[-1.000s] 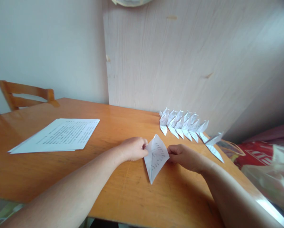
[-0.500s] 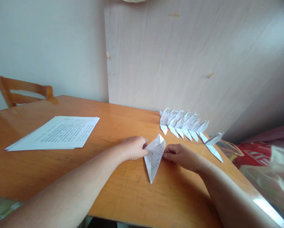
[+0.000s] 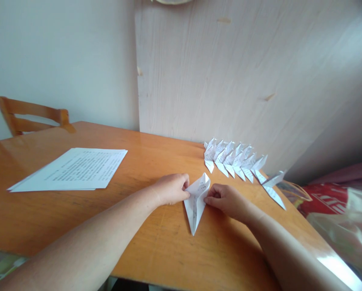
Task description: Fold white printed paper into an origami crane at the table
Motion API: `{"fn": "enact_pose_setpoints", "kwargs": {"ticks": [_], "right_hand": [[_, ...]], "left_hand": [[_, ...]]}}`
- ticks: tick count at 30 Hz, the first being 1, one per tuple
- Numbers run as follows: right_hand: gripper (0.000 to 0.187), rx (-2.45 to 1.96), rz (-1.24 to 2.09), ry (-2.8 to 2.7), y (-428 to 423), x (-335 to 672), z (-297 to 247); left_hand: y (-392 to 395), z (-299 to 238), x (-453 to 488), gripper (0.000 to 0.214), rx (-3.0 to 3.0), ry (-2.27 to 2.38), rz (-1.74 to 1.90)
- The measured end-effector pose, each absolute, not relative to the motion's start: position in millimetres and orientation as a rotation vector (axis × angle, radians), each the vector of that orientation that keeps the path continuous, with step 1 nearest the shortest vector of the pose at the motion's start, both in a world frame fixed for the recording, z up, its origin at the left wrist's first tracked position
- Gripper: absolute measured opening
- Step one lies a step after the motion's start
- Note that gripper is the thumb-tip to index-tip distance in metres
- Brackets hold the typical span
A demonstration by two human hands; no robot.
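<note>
A folded sheet of printed paper (image 3: pixel 196 204), kite-shaped with its long point toward me, rests on the wooden table between my hands. My left hand (image 3: pixel 173 188) pinches its left edge between thumb and fingers. On the other side, my right hand (image 3: pixel 222 197) grips the right edge, where a flap is turned inward over the printed face. Beyond my right hand stand several finished folded paper pieces (image 3: pixel 234 159) in close rows, with pointed tips up. One more folded paper piece (image 3: pixel 273 188) sits apart at their right end.
A stack of printed sheets (image 3: pixel 78 169) lies on the left of the table (image 3: pixel 144 246). Behind it is a wooden chair (image 3: pixel 35 113). A pale board (image 3: pixel 199 81) rises along the table's back edge. Red and clear plastic bags (image 3: pixel 326 200) are beyond the right edge.
My right hand has moved slightly left, and the paper's right flap has turned inward, covering more of the printed face. My left hand keeps its hold.
</note>
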State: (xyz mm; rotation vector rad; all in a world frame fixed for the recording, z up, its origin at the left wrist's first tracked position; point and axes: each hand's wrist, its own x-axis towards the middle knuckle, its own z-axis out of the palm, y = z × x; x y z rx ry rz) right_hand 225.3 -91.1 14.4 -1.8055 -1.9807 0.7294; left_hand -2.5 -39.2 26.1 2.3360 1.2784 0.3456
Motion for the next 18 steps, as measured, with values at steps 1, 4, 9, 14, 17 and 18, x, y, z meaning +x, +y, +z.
{"fn": "enact_pose_setpoints", "kwargs": {"ticks": [1,4,9,14,17,18], "right_hand": [[0.014,-1.806,0.709,-1.987,-91,225,14],[0.011,-1.782,0.673,-2.008,-92,223,13],[0.007,-1.742,0.669,-2.046,-96,218,16],[0.005,-1.730,0.666,-2.047,-98,215,19],[0.010,-1.742,0.698,-2.041,-98,215,20],[0.010,-1.752,0.689,-2.040,-98,215,21]], "left_hand": [[-40,27,-2,0.020,2.339,1.287,0.355],[-45,30,0,0.020,2.352,1.295,0.386],[-49,30,5,0.020,2.361,1.285,0.430],[-46,23,6,0.024,2.367,1.277,0.500],[-45,20,7,0.026,2.351,1.274,0.537],[-45,20,7,0.026,2.340,1.275,0.543]]}}
